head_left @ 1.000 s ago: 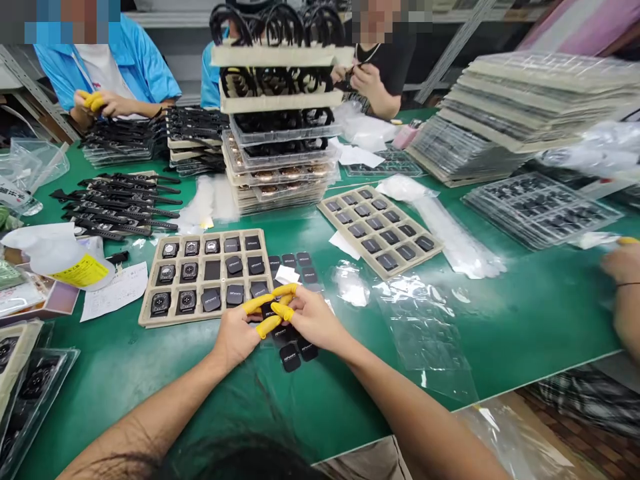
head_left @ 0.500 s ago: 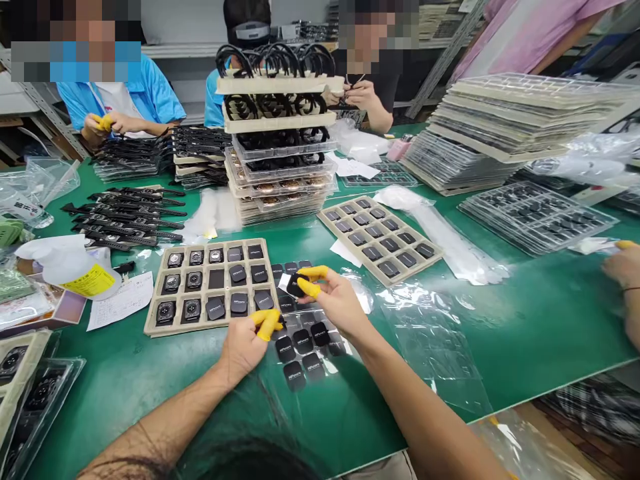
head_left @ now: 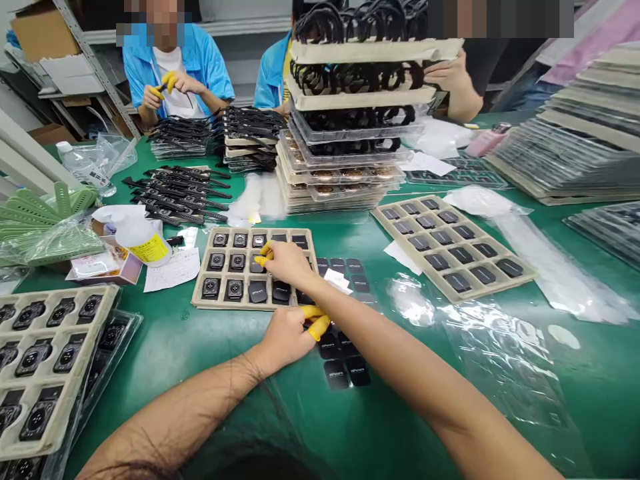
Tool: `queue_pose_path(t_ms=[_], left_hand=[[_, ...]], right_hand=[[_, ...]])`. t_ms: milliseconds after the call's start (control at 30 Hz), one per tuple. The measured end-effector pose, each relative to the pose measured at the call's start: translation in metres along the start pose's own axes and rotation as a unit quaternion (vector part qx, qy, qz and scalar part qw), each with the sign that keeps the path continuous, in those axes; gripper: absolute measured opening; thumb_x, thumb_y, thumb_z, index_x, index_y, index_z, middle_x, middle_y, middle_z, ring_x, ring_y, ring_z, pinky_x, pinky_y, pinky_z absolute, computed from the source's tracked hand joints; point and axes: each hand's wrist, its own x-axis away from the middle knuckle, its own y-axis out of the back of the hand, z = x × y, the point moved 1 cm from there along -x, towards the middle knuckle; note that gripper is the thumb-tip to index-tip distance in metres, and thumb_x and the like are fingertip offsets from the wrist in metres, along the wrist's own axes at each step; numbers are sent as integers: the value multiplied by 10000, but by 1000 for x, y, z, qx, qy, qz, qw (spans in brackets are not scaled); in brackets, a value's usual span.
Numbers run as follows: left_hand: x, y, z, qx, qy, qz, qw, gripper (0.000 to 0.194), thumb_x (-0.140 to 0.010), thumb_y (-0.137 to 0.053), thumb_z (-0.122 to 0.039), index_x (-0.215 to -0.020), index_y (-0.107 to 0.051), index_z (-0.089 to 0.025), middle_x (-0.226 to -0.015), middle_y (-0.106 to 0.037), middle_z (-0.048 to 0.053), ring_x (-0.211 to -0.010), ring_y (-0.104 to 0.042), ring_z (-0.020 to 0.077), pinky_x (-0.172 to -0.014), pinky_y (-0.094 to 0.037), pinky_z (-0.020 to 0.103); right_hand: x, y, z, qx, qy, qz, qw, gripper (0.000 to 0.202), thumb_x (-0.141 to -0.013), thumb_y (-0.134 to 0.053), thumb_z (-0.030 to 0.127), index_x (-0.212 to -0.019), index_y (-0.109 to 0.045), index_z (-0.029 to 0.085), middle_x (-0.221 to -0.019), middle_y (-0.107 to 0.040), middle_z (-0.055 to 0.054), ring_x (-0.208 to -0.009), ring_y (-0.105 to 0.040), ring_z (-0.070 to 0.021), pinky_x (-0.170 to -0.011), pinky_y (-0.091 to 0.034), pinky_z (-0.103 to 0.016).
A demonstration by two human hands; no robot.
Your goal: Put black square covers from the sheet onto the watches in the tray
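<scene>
My right hand (head_left: 286, 268) reaches over the beige tray (head_left: 198, 301). Its yellow-cotted fingertips pinch a black square watch (head_left: 256, 265) at a compartment in the middle row. Watches with their backs up, such as one watch (head_left: 211, 287), fill the tray's left columns; black printed squares show in the others. Below the tray, my left hand (head_left: 293, 339) is closed, yellow finger cots pressed together beside the sheet of black printed stickers (head_left: 337, 374). My right forearm crosses just above those fingers, and what they hold is hidden. Small white papers (head_left: 337, 280) lie on the sheet.
A second tray of black squares (head_left: 453, 250) lies to the right, beside clear plastic film (head_left: 505, 373). A tall tray stack (head_left: 350, 133) rises behind. Left are a spray bottle (head_left: 143, 237) and more watch trays (head_left: 55, 373). Co-workers sit across the table.
My right hand has moved left from above the sticker sheet to the tray, bringing the black watch to a compartment that stood vacant. The view has turned left.
</scene>
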Motion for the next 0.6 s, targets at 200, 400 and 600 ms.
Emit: queue_pose_path(t_ms=[200, 400, 600], left_hand=[[1, -1, 2, 20, 4, 8, 1000, 258, -887, -577, -190, -1046, -779, -175, -1016, -809, 79, -870, -766, 264, -734, -608, 331], [1, 1, 2, -13, -5, 2, 1000, 209, -844, -568, -139, -886, -771, -161, -871, -801, 75, -773, -750, 257, -666, -579, 323], [1, 2, 0, -9, 3, -1, 1000, 235, -862, -558, -141, -959, -770, -167, -912, -804, 61, -806, -753, 249, -731, -586, 326]], right_hand=[[-36, 3, 14, 101, 12, 36, 994, 299, -949, -522, 319, -1167, -651, 161, -1167, -723, -172, -1064, -676, -314, -879, -494, -381], [-56, -2, 23, 104, -20, 38, 994, 392, -928, -556, 402, -1260, -571, 194, -1135, -732, -163, -1025, -690, -336, -820, -518, -403], [-36, 11, 10, 100, -39, -20, 994, 330, -939, -497, 250, -1258, -528, 176, -1155, -713, -155, -1080, -673, -309, -877, -500, -391]])
